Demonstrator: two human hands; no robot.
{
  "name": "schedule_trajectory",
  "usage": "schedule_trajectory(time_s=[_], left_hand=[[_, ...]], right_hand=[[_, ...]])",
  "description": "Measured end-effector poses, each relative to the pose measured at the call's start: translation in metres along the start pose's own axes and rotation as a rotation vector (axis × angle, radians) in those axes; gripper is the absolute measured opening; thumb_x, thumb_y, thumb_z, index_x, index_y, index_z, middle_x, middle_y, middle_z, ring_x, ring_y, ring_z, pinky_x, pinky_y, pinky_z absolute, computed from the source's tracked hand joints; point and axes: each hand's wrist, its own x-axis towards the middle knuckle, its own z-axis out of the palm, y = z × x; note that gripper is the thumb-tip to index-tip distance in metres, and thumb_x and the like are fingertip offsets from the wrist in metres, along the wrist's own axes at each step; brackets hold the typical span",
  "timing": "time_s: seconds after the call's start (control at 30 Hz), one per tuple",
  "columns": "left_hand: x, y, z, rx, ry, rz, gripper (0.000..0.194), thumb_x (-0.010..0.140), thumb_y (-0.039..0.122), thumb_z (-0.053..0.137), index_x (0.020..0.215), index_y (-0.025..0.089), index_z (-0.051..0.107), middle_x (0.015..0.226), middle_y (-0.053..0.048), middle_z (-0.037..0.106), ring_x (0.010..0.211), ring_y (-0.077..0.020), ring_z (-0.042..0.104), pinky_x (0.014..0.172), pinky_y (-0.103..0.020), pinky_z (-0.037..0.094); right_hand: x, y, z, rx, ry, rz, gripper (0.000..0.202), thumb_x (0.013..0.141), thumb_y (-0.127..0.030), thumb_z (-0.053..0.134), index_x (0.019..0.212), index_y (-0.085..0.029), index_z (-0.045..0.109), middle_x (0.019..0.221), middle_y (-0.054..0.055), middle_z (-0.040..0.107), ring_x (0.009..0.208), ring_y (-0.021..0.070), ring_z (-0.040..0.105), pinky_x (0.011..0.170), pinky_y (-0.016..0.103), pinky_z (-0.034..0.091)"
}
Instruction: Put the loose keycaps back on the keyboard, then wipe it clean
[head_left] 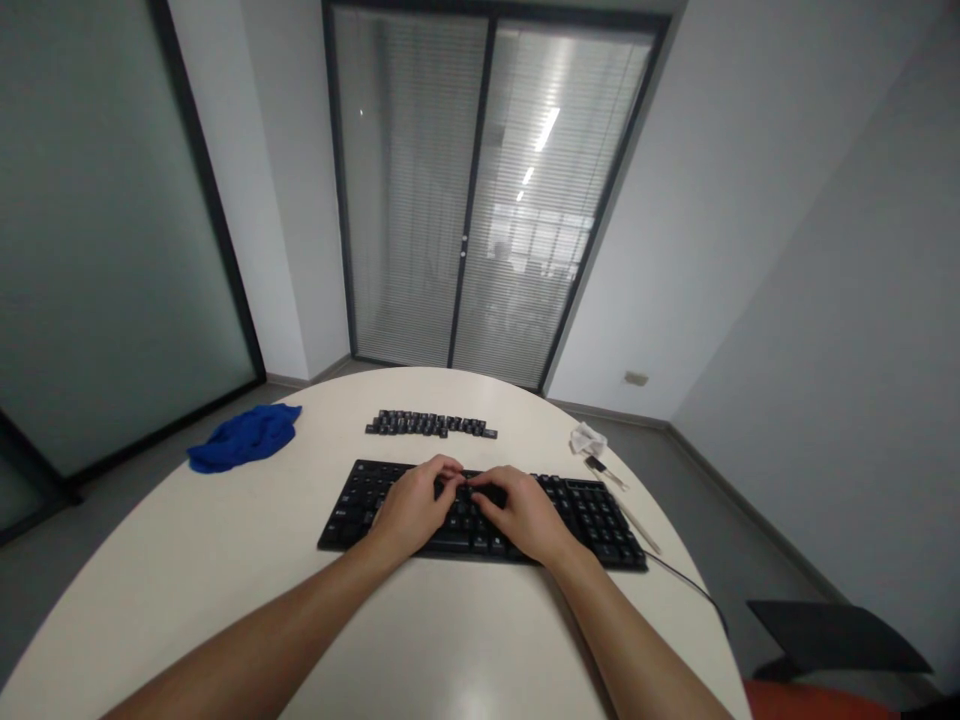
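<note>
A black keyboard (pixel 457 540) lies across the table in front of me, with both hands over its middle keys. My left hand (pixel 420 505) has its thumb and fingers drawn together in a pinch near the upper letter rows. My right hand (pixel 521 510) mirrors it, thumb and forefinger bent inward, their tips almost meeting the left fingertips. Whatever sits between the fingertips is too small and too hidden to name. Behind the keyboard, loose black keycaps (pixel 427 424) lie in several rows.
A crumpled blue cloth (pixel 247 438) is on the table's left side. At the right are a white crumpled tissue (pixel 588 440), a small brush (pixel 604 470) and a thin pale stick (pixel 637 525). The keyboard cable (pixel 686 582) runs over the table's right edge, towards a chair (pixel 832 637).
</note>
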Motion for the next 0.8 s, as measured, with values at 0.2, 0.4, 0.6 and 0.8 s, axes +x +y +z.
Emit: schedule_trajectory(time_s=[0.2,0.4,0.6,0.8], left_hand=[[-0.002,0.009,-0.004,0.080,0.001,-0.044,0.020,0.089,0.015,0.052,0.101,0.025,0.064,0.095,0.001,0.076,0.091,-0.0183,0.070,0.081,-0.028,0.050],[-0.002,0.012,-0.005,0.080,-0.022,-0.034,0.020,0.090,0.016,0.050,0.099,0.025,0.066,0.093,0.001,0.077,0.090,-0.0176,0.071,0.081,-0.027,0.050],[-0.002,0.013,-0.006,0.084,-0.035,-0.035,0.020,0.089,0.015,0.050,0.099,0.025,0.065,0.094,0.002,0.077,0.090,-0.0176,0.071,0.080,-0.028,0.049],[-0.002,0.013,-0.006,0.078,-0.043,-0.035,0.021,0.089,0.015,0.051,0.100,0.025,0.065,0.095,0.001,0.077,0.090,-0.0176,0.071,0.081,-0.027,0.050]], right_hand=[[0.000,0.002,-0.001,0.013,-0.018,0.090,0.015,0.086,-0.026,0.070,0.099,-0.024,0.077,0.102,0.005,0.076,0.098,0.0240,0.068,0.090,0.037,0.050],[0.001,0.002,-0.002,0.036,-0.017,0.078,0.012,0.086,-0.025,0.070,0.095,-0.024,0.078,0.099,0.005,0.076,0.096,0.0233,0.068,0.090,0.036,0.050],[0.001,0.002,-0.004,0.016,-0.028,0.035,0.013,0.085,-0.023,0.070,0.095,-0.025,0.077,0.098,0.003,0.076,0.095,0.0223,0.068,0.088,0.035,0.050],[0.000,0.002,-0.003,0.017,-0.038,0.070,0.018,0.085,-0.027,0.071,0.103,-0.027,0.076,0.103,0.003,0.075,0.099,0.0227,0.067,0.092,0.036,0.049]])
